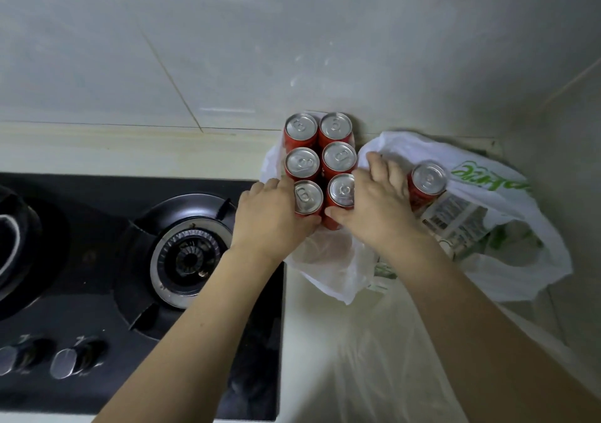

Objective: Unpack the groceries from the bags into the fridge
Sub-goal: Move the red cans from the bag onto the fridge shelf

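my left hand (271,217) curls round the near-left can and my right hand (377,204) wraps the near-right one, thumbs at the near side, fingers along the outer walls of the six-pack of red cans (320,165). it stands upright on the counter (312,341) on the flattened bag, right of the gas hob (182,253), close to the wall. full cans judge heavy, stiff and smooth, likely slick, so i'd squeeze the block low from both sides; whether a wrap binds them i can't tell. count: six cans in two rows of three, one loose can (427,183) at right, one carton (455,224) in the white plastic bag (507,270), some greens beneath.
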`<action>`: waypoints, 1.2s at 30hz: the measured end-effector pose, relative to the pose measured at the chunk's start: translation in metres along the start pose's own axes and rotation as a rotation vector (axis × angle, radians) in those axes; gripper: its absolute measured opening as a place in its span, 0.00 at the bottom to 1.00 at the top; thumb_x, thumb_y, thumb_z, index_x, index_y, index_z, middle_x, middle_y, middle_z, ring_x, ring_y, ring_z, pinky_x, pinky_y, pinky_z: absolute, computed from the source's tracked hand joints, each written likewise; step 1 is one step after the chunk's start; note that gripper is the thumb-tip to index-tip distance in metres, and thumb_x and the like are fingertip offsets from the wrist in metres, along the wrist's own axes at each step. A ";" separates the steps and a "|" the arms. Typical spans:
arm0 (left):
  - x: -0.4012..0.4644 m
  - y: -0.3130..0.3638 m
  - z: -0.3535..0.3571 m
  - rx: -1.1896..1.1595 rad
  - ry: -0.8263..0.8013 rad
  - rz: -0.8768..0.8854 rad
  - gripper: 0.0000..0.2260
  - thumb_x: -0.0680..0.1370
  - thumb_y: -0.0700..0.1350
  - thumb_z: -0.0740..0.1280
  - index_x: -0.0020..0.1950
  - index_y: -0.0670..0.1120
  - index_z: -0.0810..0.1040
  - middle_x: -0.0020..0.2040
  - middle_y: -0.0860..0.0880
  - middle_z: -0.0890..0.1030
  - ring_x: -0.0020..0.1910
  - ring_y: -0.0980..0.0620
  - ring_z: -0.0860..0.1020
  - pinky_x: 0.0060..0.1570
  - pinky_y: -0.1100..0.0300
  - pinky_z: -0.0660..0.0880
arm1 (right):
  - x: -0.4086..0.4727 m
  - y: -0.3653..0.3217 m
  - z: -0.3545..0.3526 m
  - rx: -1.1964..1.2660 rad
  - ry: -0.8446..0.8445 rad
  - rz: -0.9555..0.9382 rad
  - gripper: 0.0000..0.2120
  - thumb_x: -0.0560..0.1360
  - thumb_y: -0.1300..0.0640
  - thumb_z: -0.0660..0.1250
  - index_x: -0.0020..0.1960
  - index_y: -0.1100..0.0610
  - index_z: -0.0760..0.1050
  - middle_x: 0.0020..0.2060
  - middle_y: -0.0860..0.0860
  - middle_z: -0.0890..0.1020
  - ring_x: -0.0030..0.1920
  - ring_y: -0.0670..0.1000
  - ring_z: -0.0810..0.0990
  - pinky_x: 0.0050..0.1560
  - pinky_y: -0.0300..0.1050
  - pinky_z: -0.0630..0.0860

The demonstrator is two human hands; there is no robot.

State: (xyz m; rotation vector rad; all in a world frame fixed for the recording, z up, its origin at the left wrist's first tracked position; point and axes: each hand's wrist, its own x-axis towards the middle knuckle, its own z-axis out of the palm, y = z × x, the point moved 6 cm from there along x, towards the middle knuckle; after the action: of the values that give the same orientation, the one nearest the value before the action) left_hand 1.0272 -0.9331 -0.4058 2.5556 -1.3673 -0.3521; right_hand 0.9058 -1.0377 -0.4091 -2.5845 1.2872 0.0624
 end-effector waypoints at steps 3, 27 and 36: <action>0.003 -0.001 0.003 0.012 0.020 -0.003 0.26 0.67 0.64 0.70 0.53 0.46 0.74 0.51 0.47 0.80 0.52 0.42 0.76 0.49 0.52 0.67 | 0.002 0.001 0.002 0.009 0.024 0.001 0.35 0.67 0.36 0.71 0.64 0.57 0.70 0.75 0.53 0.53 0.73 0.58 0.50 0.74 0.57 0.48; -0.087 0.008 -0.183 -0.658 0.290 0.070 0.19 0.63 0.53 0.76 0.54 0.56 0.80 0.51 0.54 0.79 0.47 0.58 0.79 0.48 0.59 0.76 | -0.090 -0.035 -0.170 1.183 0.458 -0.048 0.19 0.61 0.43 0.77 0.46 0.48 0.74 0.42 0.45 0.81 0.42 0.46 0.81 0.46 0.48 0.79; -0.155 0.007 -0.257 -1.219 0.411 0.252 0.19 0.70 0.44 0.75 0.58 0.47 0.75 0.46 0.54 0.81 0.45 0.59 0.79 0.43 0.67 0.75 | -0.152 -0.090 -0.239 1.514 0.505 -0.322 0.08 0.73 0.54 0.72 0.47 0.44 0.75 0.39 0.40 0.81 0.41 0.40 0.81 0.43 0.40 0.78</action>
State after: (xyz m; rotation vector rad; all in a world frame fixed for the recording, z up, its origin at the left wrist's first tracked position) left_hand 1.0182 -0.7863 -0.1443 1.3341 -0.8563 -0.4029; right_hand 0.8670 -0.9256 -0.1371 -1.3783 0.5093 -1.1698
